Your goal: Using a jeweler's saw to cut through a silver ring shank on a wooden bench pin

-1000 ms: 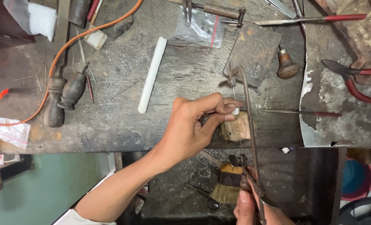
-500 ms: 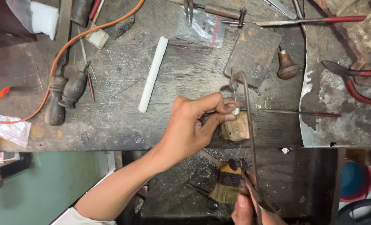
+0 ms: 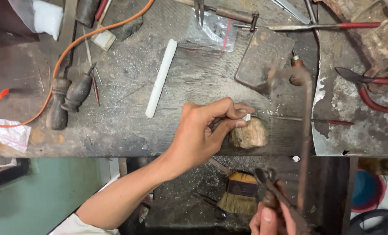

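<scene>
Workbench (image 3: 115, 130), scarred dark wood, tools scattered. Left hand (image 3: 202, 132): fingers drawn together, pinching a small white piece (image 3: 246, 117) against the wooden peg (image 3: 249, 134) at the near edge. Right hand (image 3: 270, 219): closed around a rusty saw frame (image 3: 306, 143), below the bench edge.

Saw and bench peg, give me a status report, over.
Left hand pinches a small white piece on the wooden peg. Right hand grips the saw frame, held off the piece. Nothing between them.

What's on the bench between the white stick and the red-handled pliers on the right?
In the head view, between the white stick and the pliers lies a dark flat metal plate, with a small wooden-handled tool beside it.
</scene>
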